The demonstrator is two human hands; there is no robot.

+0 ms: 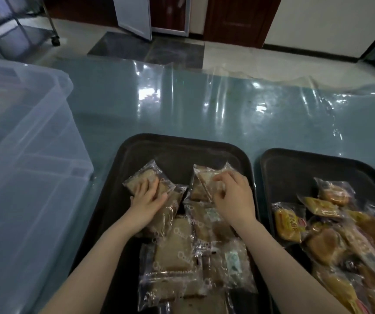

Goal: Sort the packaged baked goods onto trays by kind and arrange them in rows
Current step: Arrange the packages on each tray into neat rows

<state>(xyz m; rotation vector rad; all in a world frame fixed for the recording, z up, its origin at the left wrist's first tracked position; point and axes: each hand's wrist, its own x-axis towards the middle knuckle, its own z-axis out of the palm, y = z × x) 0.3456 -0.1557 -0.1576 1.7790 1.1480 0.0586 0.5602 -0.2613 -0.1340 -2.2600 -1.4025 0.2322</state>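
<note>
Head view, midway by the look of it: left hand [146,198] flat on one packet [146,179], right hand [233,196] pinching another [206,180], rows under both forearms loose, heap right of them unsorted.

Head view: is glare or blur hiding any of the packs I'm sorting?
Head view: glare streaks the plastic-covered table, not the trays. Packs under the left hand and right hand are soft but readable. The right tray's pile smears toward the corner; wide-angle bending warps the bin.

Both bare forearms reach forward, left hand [146,199] flat with fingers extended, right hand [234,196] loosely curled.
</note>
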